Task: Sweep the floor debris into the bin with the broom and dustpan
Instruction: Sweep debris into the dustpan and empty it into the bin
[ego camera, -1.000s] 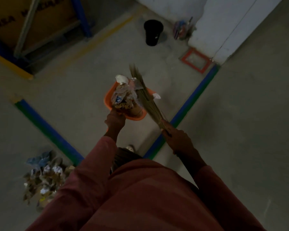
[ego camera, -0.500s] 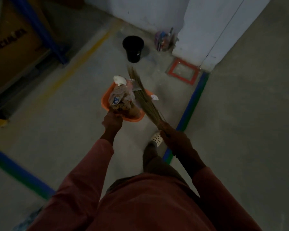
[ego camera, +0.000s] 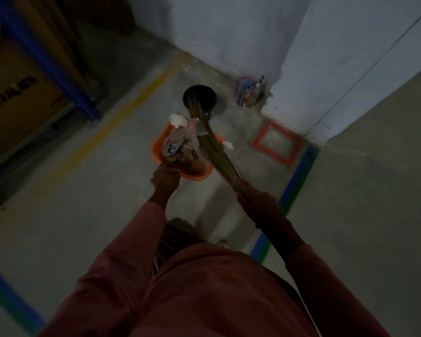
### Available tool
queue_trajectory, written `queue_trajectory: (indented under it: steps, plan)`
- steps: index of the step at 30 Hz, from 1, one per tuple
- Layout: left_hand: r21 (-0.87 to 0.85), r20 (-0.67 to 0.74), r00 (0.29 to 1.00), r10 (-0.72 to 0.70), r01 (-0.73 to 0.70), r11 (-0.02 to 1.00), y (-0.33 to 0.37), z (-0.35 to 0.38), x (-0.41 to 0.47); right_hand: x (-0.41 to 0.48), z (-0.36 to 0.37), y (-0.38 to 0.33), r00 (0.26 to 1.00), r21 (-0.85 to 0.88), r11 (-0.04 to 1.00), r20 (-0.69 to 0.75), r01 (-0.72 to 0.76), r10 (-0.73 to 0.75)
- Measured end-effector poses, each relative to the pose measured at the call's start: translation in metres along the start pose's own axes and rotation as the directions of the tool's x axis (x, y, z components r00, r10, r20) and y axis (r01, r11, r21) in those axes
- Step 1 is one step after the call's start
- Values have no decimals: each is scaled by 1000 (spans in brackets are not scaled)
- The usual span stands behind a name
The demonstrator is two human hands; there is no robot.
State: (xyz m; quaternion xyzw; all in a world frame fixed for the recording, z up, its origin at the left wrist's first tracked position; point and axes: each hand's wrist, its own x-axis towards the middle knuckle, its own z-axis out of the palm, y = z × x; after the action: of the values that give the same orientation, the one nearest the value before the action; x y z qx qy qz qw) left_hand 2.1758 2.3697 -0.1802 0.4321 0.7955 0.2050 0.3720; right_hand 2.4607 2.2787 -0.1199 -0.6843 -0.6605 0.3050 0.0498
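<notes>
The orange dustpan (ego camera: 156, 152) is heaped with debris (ego camera: 178, 144): crumpled plastic, brown scraps, and a white wad (ego camera: 178, 119) perched on the edge nearest the bin (ego camera: 208, 98). It is carried in the air, short of the bin on the person's side. A small white scrap (ego camera: 227, 145) sits at the pan's rim on the side away from the left grip (ego camera: 167, 177). That grip is curled round the pan's near edge, and the handle itself is hidden under it. The right grip (ego camera: 255, 203) is closed round the bound end of the broom (ego camera: 212, 142), whose bristles lie slantwise over the heap and reach toward the bin, their tips overlapping its black mouth in this view.

The step in hand looks like the carry to the bin, with the tipping not yet done. To do it well, the pan should stay level, with the broom resting on the load to pin the loose plastic. The pan's far lip ought to be over the bin's mouth before any tilt. A slow tilt should follow, the bristles drawing the heap forward. The white wad and the rim scrap seem likeliest to drop early onto the floor (ego camera: 107, 190).

Beside the bin, against the pillar (ego camera: 326, 69), stands a cluster of bottles (ego camera: 248, 92). Nearer the person than the bin is a red-taped square (ego camera: 276, 142).
</notes>
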Motion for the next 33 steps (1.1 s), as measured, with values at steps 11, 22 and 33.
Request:
queue_trajectory:
  steps: [11, 22, 33]
  plan:
    - [56, 98, 995, 17, -22, 998, 108, 30, 240, 227, -77, -25, 988, 9, 993, 106, -114, 113]
    - [113, 198, 979, -54, 32, 993, 193, 72, 456, 448, -114, -34, 975, 20, 985, 145, -171, 167]
    - [321, 357, 892, -277, 161, 933, 189, 214, 699, 756, -49, 45, 846, 1, 956, 466, -293, 259]
